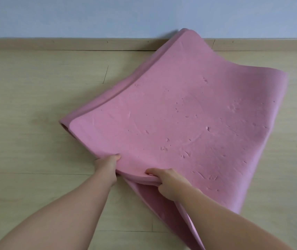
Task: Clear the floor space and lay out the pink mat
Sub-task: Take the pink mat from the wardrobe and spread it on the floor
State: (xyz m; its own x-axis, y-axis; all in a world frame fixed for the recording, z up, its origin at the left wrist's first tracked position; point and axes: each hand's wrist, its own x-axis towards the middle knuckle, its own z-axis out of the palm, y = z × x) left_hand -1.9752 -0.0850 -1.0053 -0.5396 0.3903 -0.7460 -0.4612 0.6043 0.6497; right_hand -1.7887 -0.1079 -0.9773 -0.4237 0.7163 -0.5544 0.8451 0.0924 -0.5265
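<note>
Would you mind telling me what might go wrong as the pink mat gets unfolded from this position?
1. The pink mat is folded in layers, and both the left hand and right hand pinch one near edge; lower layers may drag along.
2. Its far corner rests against the wall, so it might catch there.
3. The mat lies askew to the floor boards and may end up crooked.
</note>
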